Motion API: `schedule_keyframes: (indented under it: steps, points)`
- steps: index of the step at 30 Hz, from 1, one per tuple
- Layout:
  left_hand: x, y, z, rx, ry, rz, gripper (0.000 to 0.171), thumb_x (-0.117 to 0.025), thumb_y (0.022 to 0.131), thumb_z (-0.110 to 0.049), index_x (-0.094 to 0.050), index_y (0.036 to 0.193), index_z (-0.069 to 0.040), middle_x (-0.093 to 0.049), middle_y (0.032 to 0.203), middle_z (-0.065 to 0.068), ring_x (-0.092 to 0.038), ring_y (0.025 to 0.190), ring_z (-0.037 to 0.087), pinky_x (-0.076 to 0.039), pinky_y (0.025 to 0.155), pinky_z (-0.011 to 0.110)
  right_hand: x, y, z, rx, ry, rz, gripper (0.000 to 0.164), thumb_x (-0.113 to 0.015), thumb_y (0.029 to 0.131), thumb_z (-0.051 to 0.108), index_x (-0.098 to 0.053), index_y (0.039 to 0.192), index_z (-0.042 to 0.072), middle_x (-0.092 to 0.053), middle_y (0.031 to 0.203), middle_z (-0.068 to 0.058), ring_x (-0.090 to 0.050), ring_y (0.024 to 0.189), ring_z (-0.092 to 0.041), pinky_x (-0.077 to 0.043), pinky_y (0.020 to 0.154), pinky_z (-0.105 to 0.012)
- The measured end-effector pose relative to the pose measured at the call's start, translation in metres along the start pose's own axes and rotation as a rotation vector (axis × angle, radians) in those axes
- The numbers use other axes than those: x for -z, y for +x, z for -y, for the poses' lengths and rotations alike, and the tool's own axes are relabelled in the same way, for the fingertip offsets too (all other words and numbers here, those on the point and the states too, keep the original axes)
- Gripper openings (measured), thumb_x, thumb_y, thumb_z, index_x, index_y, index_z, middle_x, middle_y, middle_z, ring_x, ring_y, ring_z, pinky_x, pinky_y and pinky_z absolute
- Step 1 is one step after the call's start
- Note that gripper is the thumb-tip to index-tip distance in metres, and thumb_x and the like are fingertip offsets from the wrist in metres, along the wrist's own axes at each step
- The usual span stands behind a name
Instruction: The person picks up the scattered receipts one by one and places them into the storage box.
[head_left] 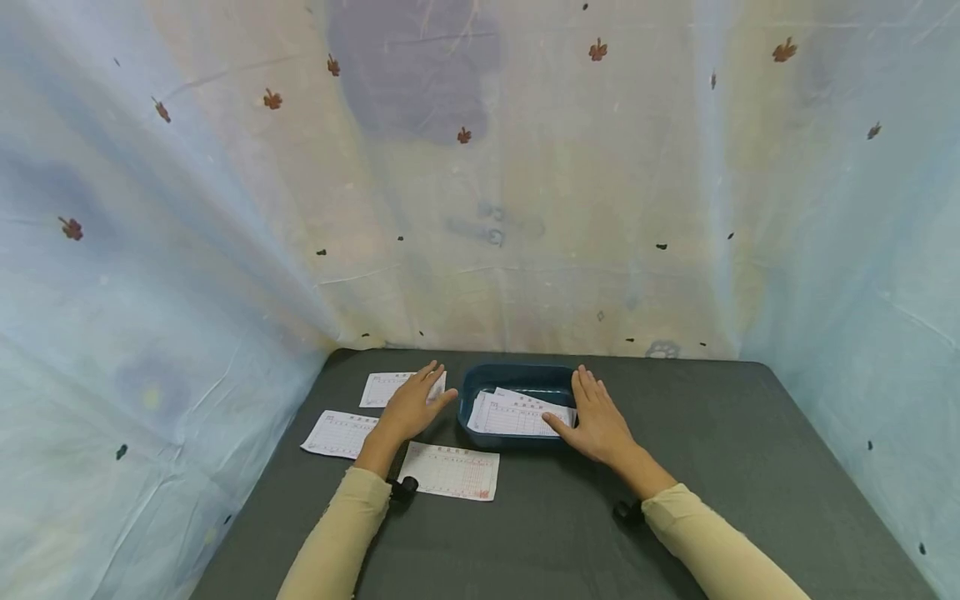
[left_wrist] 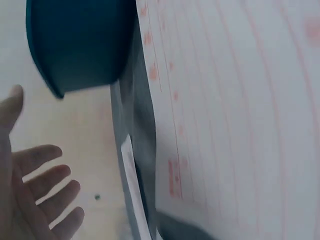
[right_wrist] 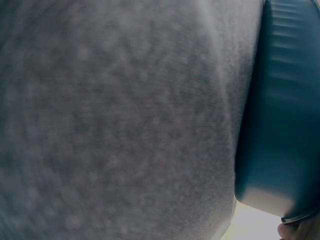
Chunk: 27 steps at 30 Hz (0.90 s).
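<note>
slips (head_left: 513, 419) look light, limp, best pinched at edges; basin (head_left: 528, 377) seems stiff, best taken by its rim; left hand (head_left: 408, 408) and right hand (head_left: 597, 425): fingers straight.

One tabletop (head_left: 720, 467) carries one dark blue plastic bin (head_left: 517, 377), set toward its far edge. Three printed paper forms lie outside the bin: one dark-printed form (head_left: 381, 388) by the far left corner, a second dark-printed form (head_left: 341, 433) along the left edge, and one red-printed form (head_left: 450, 472) farther in from that edge. Inside the bin are at least two overlapping forms (head_left: 517, 417); their exact number cannot be told. Two hands show, one left hand (head_left: 408, 404) and one right hand (head_left: 600, 425), with two pale sleeves (head_left: 330, 533) and two black wrist devices (head_left: 405, 487). The fabric backdrop (head_left: 540, 200) bears at least eight reddish-brown leaf marks (head_left: 597, 50).
</note>
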<state>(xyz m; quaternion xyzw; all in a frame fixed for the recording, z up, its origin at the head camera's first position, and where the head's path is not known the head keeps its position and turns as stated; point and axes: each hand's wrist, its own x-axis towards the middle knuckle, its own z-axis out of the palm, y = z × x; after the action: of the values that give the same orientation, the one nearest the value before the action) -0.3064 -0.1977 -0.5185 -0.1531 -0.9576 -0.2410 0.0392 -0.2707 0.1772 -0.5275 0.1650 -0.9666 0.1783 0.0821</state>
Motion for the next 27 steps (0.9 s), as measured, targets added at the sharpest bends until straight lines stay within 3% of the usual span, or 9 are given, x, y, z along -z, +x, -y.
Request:
schedule_keyframes:
  steps: [7,14,27]
  points:
    - [0.014,0.0,0.025,0.15,0.011,-0.11,0.072,-0.067,0.106,-0.047,-0.049,0.16,-0.003,-0.047,0.163,0.022,-0.046,0.148,0.047,-0.039,0.119,0.065,-0.001,-0.002,0.0,0.003,0.01,-0.003,0.109,-0.06,0.101,0.067,-0.019,0.166,-0.01,-0.012,0.176,-0.026,-0.018,0.163,-0.043,-0.014,0.133,-0.057]
    - [0.021,0.002,0.048,0.234,0.06,-0.192,0.063,-0.07,0.106,-0.04,-0.057,0.153,0.0,-0.054,0.154,0.027,-0.054,0.137,0.051,-0.046,0.111,0.066,0.0,-0.001,0.001,0.007,0.014,-0.007,0.109,-0.061,0.101,0.066,-0.019,0.166,-0.01,-0.012,0.176,-0.026,-0.017,0.163,-0.043,-0.014,0.133,-0.057]
    - [0.029,-0.001,0.069,0.406,0.125,-0.147,0.069,-0.071,0.104,-0.037,-0.053,0.148,0.012,-0.052,0.148,0.037,-0.053,0.134,0.057,-0.045,0.108,0.07,0.001,0.0,0.001,0.007,0.006,-0.001,0.109,-0.06,0.101,0.067,-0.019,0.166,-0.011,-0.012,0.176,-0.026,-0.015,0.164,-0.042,-0.014,0.133,-0.058]
